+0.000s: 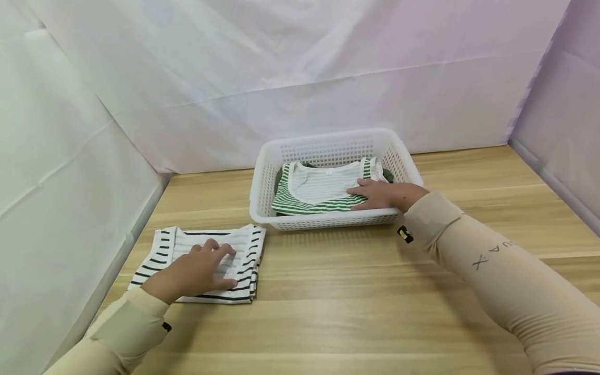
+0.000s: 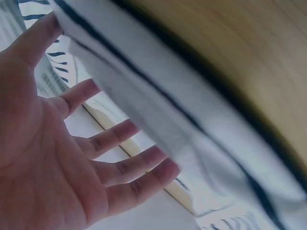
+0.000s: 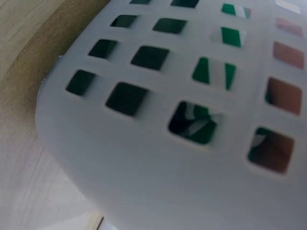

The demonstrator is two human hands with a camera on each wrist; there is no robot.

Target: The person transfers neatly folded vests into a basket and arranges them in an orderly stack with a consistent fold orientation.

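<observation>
A folded white shirt with black stripes (image 1: 250,260) lies on the table at the left. My left hand (image 1: 199,271) rests on it with fingers spread; the left wrist view shows the fingertips against the white cloth (image 2: 144,91). Inside a white plastic basket (image 1: 323,225) lies a folded green-and-white striped shirt (image 1: 304,205), neckline up. My right hand (image 1: 377,195) reaches over the basket's front rim and lies flat on that shirt's right side. In the right wrist view the basket wall (image 3: 144,163) hides most of the hand, with skin and green stripes showing through its holes.
Dark green cloth (image 1: 394,165) sits beneath the striped shirt in the basket. The wooden table (image 1: 319,312) runs back to a white fabric curtain (image 1: 328,67), and more white sheeting (image 1: 56,156) encloses the left side.
</observation>
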